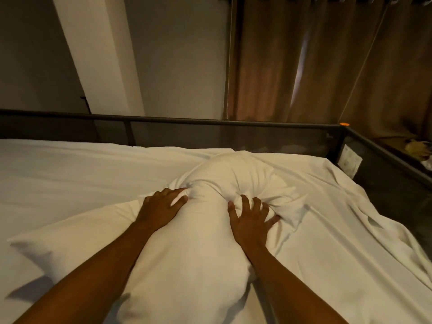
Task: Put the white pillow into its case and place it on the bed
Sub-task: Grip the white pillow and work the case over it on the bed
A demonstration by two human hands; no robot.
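Observation:
A white pillow lies lengthwise on the bed, running away from me. Its far end is stuffed into a bunched white pillowcase, whose gathered opening wrinkles around the pillow's middle. My left hand presses on the pillow's left side with its fingertips pinching the case's gathered edge. On the right side, my right hand has its fingers spread and dug into the bunched fabric. The near half of the pillow looks uncovered.
The bed has a rumpled white sheet and a dark metal mesh rail along its far and right sides. Brown curtains hang behind. Small clutter lies beyond the right rail.

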